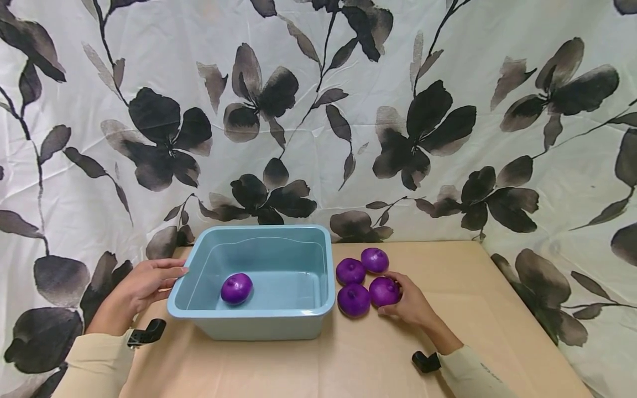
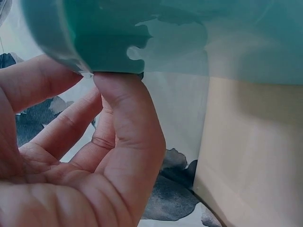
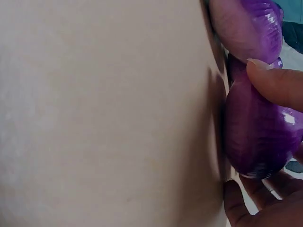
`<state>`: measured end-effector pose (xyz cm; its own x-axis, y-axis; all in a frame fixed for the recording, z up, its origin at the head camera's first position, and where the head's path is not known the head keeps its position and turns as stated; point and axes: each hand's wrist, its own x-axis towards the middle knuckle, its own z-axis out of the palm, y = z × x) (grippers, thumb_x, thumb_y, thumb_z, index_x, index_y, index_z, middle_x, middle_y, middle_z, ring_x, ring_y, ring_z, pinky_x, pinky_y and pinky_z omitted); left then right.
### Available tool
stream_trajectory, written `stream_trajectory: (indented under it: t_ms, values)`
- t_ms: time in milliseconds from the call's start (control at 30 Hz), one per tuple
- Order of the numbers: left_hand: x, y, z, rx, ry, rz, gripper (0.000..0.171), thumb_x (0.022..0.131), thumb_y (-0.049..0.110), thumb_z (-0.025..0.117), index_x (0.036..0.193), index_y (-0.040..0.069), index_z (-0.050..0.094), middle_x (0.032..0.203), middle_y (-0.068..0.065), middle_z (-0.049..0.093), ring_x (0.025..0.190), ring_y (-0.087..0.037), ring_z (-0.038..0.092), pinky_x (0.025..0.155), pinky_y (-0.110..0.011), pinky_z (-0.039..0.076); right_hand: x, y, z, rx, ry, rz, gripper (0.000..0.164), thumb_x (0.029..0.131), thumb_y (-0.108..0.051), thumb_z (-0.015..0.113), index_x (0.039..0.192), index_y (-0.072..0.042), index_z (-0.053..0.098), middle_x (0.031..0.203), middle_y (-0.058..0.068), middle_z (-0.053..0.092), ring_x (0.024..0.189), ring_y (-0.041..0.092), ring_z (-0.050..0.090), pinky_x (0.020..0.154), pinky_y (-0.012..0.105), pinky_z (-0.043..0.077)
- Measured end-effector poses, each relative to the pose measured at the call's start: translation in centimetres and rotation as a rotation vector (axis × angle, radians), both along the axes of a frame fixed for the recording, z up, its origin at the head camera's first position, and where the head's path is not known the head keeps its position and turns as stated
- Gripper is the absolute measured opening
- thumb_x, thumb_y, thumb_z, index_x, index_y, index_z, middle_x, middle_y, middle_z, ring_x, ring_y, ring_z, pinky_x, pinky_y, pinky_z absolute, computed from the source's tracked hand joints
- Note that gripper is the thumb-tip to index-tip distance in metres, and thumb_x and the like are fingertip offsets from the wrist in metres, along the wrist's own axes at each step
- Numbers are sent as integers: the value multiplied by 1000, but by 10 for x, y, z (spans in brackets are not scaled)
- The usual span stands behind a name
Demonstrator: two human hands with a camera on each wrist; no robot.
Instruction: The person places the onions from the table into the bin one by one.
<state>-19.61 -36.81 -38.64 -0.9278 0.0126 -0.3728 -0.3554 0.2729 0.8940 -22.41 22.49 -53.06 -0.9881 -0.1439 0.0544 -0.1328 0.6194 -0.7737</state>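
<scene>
The right hand's (image 1: 411, 302) fingers grasp a round purple onion (image 1: 385, 291) on the tabletop (image 1: 278, 370), just right of the blue bin (image 1: 264, 327). Farther off, the left hand (image 1: 145, 286) pinches the bin's left rim.

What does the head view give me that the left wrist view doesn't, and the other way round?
Only the head view: five onions, one inside the bin and four to its right, plus the right hand gripping one of those four.

Only the left wrist view: the palm of the left hand, close up.

Both: the left hand touching the bin's edge, the table and the floral cloth.
</scene>
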Motion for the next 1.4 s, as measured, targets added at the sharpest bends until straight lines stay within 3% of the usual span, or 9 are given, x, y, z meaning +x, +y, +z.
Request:
stream_trajectory:
  t_ms: [433,600,767,1100,1400]
  values:
    - [0,1,1,-13,4,-5,45,100,19,71,139,0,62,93,12,71,85,-6,72,78,-27,63,3,8,-12,-11,14,26,106,66,-22,100,151,0,41,145,26,55,126,42,59,107,60,48]
    - [0,2,1,-18,13,-7,49,101,18,69,143,-5,57,93,11,71,84,-6,72,76,-27,63,3,7,-16,-22,-4,-11,105,67,-23,100,149,4,41,144,28,56,129,43,58,111,58,46]
    - [1,2,2,-25,18,-7,51,101,17,68,144,-7,55,93,11,71,83,-5,72,75,-27,63,2,2,-17,-6,1,-45,103,67,-29,100,146,4,44,141,29,59,129,43,59,110,59,47]
    - [1,2,1,-4,10,-6,42,100,17,70,137,0,64,92,11,72,83,-5,72,75,-26,63,2,-3,-17,19,-21,-111,98,69,-37,99,145,-3,47,140,26,59,128,42,58,108,59,48]
    - [0,2,2,-22,7,-10,45,100,18,70,139,-2,61,93,11,70,84,-5,71,76,-26,63,9,4,-4,-63,-57,-109,94,70,-31,98,145,-5,49,134,19,63,110,28,59,90,34,50]
